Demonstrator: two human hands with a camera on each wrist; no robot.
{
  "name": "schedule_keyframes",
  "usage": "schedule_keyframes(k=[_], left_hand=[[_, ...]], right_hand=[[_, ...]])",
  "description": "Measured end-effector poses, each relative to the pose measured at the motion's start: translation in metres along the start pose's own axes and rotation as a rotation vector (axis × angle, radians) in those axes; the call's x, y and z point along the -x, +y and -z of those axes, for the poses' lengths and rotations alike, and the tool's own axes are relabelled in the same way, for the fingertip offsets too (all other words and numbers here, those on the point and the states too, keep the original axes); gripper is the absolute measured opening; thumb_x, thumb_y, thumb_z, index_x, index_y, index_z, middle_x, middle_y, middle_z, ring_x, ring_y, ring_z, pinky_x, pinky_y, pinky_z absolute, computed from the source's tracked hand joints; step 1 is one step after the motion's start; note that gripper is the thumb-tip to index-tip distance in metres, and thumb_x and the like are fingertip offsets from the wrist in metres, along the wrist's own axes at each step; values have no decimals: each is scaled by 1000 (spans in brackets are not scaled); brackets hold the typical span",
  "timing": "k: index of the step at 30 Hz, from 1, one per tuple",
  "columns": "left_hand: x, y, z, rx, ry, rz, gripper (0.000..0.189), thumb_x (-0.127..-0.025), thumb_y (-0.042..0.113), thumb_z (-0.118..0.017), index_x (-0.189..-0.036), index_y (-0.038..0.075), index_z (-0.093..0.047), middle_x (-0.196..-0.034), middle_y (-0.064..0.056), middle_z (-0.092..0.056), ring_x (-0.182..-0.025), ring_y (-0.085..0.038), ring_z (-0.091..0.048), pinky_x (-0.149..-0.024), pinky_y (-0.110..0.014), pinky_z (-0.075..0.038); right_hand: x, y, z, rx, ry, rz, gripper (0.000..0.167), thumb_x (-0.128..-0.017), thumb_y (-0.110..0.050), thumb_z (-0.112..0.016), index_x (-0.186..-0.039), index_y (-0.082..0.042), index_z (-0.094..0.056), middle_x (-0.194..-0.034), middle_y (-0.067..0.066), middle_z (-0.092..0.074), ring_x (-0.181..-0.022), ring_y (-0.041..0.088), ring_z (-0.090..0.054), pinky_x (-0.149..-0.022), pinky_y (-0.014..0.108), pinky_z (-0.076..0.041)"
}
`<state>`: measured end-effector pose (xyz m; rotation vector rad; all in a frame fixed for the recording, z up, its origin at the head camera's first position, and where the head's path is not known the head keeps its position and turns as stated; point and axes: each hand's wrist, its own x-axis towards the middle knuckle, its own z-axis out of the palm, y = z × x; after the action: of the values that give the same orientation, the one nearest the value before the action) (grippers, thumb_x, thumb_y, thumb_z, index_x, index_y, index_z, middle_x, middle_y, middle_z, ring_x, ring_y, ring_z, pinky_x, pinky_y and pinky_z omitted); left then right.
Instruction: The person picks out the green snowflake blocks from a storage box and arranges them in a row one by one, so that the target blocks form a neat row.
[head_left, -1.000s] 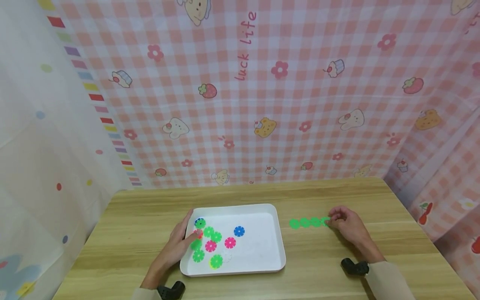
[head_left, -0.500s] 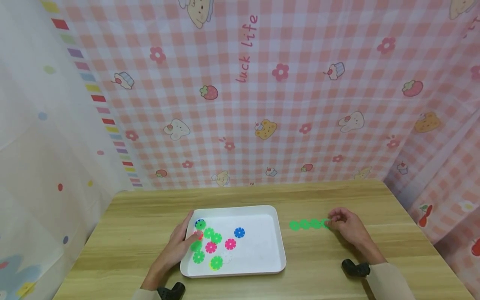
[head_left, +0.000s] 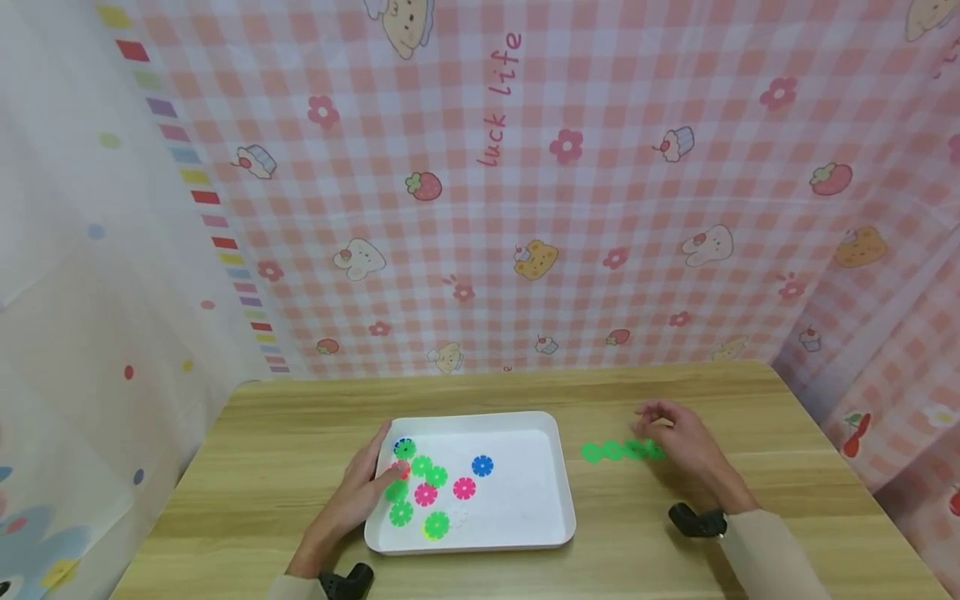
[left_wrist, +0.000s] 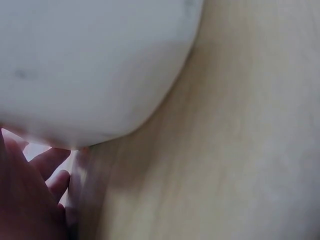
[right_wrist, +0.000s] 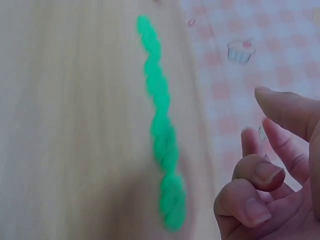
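Observation:
At the left end of the white tray, my left hand holds its wall, thumb over the rim and fingers along the outside. In the left wrist view the fingers lie against the outside of the tray. A row of green notched plastic discs lies on the table right of the tray, joined end to end. My right hand hovers just over the right end of this row, with nothing in it. Its fingers are loosely bent and apart from the discs in the right wrist view.
Inside the tray, several loose discs cluster at the left: green discs, pink discs and a blue disc. A pale clear disc and a yellow one show near the front. A checked cloth hangs behind the wooden table.
My right hand has let go of the right end of the green row and moved slightly up and to the left. The left hand stays on the tray.

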<state>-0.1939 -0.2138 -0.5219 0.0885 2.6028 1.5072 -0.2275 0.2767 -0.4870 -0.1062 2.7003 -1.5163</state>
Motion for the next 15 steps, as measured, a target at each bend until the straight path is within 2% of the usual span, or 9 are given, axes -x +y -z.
schedule_keyframes(k=[5,8,12,15], left_hand=[[1,0,0,4,2,0,75,-100,33,-57,-161,23,-13,-163,-13,-20,-146,-36,-13,-114,-68,-7],[1,1,0,6,3,-3,74,-100,33,-57,-161,24,-14,-163,-12,-20,-147,-36,-13,-115,-67,-6],[1,1,1,12,0,-5,73,-101,35,-56,-160,25,-15,-163,-12,-20,-147,-37,-12,-115,-67,-6],[1,2,1,20,-7,-6,71,-102,35,-54,-160,25,-15,-163,-12,-19,-148,-36,-12,-115,-67,-5]], right_hand=[[-8,-24,-15,-91,-69,37,30,-97,-18,-65,-117,3,-59,-106,14,-62,-96,33,-64,-73,36,-55],[-14,-40,-27,-117,-119,89,26,-96,-14,-64,-112,5,-60,-102,13,-64,-98,37,-63,-76,38,-55],[-23,-58,-43,-106,-195,176,20,-96,-9,-63,-107,7,-62,-96,12,-65,-96,34,-64,-79,35,-55],[-28,-71,-56,-74,-242,187,17,-95,-12,-64,-105,2,-64,-94,9,-64,-91,28,-64,-79,33,-53]])
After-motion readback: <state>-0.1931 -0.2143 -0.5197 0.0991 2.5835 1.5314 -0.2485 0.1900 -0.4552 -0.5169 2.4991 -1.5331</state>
